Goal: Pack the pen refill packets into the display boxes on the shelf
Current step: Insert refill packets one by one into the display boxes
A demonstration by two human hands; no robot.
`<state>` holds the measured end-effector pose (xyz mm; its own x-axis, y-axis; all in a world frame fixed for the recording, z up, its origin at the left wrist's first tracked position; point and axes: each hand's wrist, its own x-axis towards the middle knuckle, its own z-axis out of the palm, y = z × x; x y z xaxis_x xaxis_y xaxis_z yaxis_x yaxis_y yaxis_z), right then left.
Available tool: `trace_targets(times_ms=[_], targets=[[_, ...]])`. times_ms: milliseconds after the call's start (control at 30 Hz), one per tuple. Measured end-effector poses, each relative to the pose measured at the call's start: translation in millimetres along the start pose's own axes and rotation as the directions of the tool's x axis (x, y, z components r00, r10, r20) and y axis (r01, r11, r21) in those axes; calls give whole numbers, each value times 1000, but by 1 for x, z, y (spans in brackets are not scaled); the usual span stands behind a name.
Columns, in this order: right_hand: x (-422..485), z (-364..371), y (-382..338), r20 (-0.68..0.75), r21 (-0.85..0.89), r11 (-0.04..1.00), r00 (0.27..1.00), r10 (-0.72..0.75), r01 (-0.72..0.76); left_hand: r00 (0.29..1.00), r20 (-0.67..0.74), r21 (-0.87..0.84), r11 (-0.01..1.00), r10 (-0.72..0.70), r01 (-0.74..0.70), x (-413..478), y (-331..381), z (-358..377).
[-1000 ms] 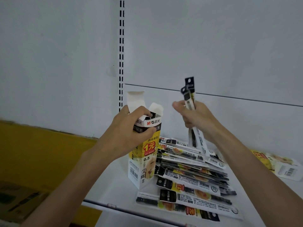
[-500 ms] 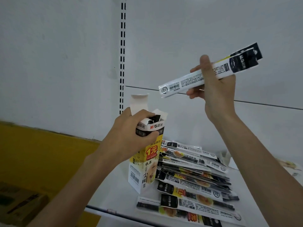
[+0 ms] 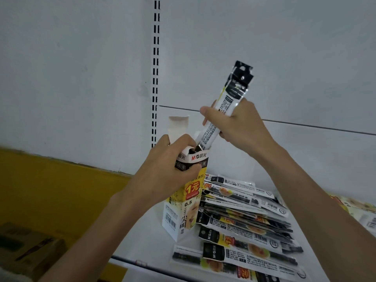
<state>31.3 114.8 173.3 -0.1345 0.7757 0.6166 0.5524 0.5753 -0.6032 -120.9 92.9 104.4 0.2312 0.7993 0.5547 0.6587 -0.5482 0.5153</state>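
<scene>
Since half a second ago the packet bundle (image 3: 237,86) went from near-flat to steep, and its lower end is now in the mouth of the one display box (image 3: 187,210). My right grip (image 3: 238,127) pinches it mid-length, up-right of the opening. Left grip (image 3: 168,169) wraps the box top, near the shelf (image 3: 146,241) front edge. Loose pile (image 3: 244,224): ten-ish packets, too overlapped to count.

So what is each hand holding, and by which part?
The right hand grips what look like two pen refill packets around their middle; the left hand grips the display box near its open top.
</scene>
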Motion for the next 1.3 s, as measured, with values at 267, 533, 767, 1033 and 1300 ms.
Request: trace_targets(times_ms=[267,533,767,1033,1300], targets=[[14,12,-2,187,-147,989,982,38,-10,1000,20,-37,999,5,-4,-1,2,0],[10,12,-5,79,-227,973,997,-26,43,999,-19,-39,998,38,-39,-3,1,3],[5,12,12,254,-31,993,960,121,-117,998,-68,-217,976,10,-25,-2,-1,3],[-1,8,18,277,-119,993,960,30,4,967,-241,-300,954,-83,7,-9,-7,16],[-25,15,21,88,-102,979,982,-165,174,933,-351,-295,955,-82,-27,-13,-13,26]])
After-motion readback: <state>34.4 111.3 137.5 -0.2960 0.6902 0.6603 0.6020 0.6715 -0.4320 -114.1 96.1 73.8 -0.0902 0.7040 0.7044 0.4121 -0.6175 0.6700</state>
